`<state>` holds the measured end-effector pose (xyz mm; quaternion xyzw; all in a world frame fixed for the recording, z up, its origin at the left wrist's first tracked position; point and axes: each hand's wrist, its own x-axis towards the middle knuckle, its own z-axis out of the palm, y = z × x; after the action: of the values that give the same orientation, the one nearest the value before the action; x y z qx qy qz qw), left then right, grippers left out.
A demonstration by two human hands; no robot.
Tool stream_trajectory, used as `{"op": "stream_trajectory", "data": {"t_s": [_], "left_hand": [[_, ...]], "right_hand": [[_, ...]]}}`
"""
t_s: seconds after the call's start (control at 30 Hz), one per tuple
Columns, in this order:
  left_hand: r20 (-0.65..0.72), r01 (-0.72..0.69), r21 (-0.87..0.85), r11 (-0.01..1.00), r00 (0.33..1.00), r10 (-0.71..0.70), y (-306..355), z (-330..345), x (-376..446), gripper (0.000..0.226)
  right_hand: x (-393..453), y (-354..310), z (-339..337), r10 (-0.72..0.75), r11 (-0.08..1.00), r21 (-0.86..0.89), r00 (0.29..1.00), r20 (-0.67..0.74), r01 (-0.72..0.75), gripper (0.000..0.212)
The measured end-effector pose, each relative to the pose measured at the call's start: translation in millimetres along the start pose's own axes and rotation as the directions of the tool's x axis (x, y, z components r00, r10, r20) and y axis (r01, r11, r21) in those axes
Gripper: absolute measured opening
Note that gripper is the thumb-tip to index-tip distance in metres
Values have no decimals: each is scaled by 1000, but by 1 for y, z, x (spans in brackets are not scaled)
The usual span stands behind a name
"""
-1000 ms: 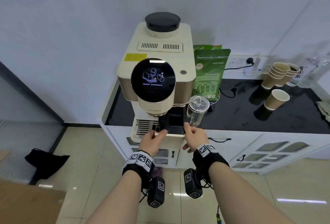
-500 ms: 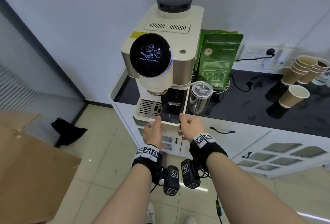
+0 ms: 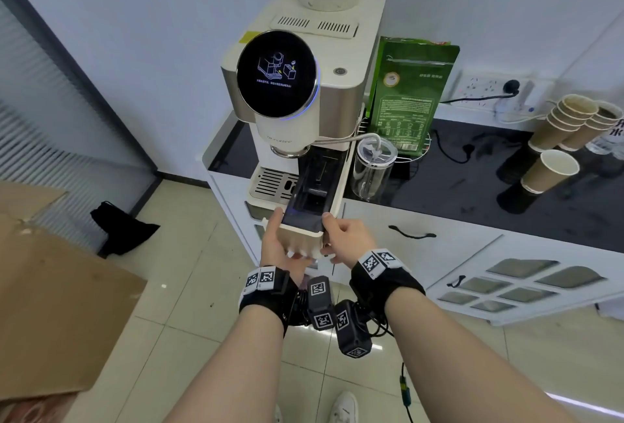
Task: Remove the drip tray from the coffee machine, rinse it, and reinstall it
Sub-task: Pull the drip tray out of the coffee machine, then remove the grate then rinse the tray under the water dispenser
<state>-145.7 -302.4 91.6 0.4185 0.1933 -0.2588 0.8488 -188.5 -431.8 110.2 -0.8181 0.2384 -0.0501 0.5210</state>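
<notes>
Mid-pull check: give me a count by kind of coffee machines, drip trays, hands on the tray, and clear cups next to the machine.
Coffee machine: 1
Drip tray, partly out: 1
Hands gripping it: 2, left hand, right hand
Clear lidded cup: 1
Total: 5

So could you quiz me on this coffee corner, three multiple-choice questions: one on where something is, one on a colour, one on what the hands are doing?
1. Where is the green bag?
A. on the floor
B. right of the machine, on the counter
C. on top of the machine

2. What colour is the machine's round screen?
A. black
B. red
C. white

3. What is the tray doing?
A. lying on the floor
B. fully seated
C. partly pulled out, gripped by both hands

Answers:
1 B, it stands against the wall beside the machine.
2 A, black with a pale drawing.
3 C, left hand and right hand hold its sides.
</notes>
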Motion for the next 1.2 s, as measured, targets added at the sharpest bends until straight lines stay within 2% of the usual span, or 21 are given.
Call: {"op": "stream_trajectory", "data": {"t_s": [0.17,0.33,0.37,0.47,0.63,0.7,0.77,0.87,0.93,1.0,1.1,1.2], "left_hand": [[-26,-72,8,997,997,72,-18,29,8,37],[26,-31,51,998,999,30,-15,45,26,48],[14,-20,65,998,1000,19,-16,46,34,45],[-43,7,117,993,999,-2,-27,40,55,32],[-41,83,198,977,996,-77,-30,25,88,29],[0,98,231,968,995,-101,-27,23,97,33],[21,113,262,958,992,-123,-22,22,109,39],[4,153,283,947,987,-161,-10,18,129,46],[3,166,274,947,985,-173,-8,20,136,60],[40,174,274,946,981,-192,-4,27,141,64],[84,200,330,923,967,-240,3,37,149,54],[67,203,369,907,968,-243,-1,35,162,64]], "right_hand": [[9,14,-23,56,989,136,997,61,-64,55],[24,17,-37,84,977,182,987,139,-108,57],[28,21,-41,103,975,183,985,136,-127,60],[38,42,-51,176,968,172,983,51,-182,65],[66,60,-65,276,949,202,946,-168,-241,48],[80,55,-69,269,951,213,937,-220,-223,59],[95,47,-68,246,955,228,933,-261,-187,79],[119,37,-68,323,911,355,896,-305,-207,101],[127,33,-75,443,829,498,845,-301,-257,105],[132,32,-82,503,785,556,805,-315,-273,105],[136,36,-88,488,798,547,804,-339,-254,100],[137,41,-88,463,845,479,771,-438,-236,97]]}}
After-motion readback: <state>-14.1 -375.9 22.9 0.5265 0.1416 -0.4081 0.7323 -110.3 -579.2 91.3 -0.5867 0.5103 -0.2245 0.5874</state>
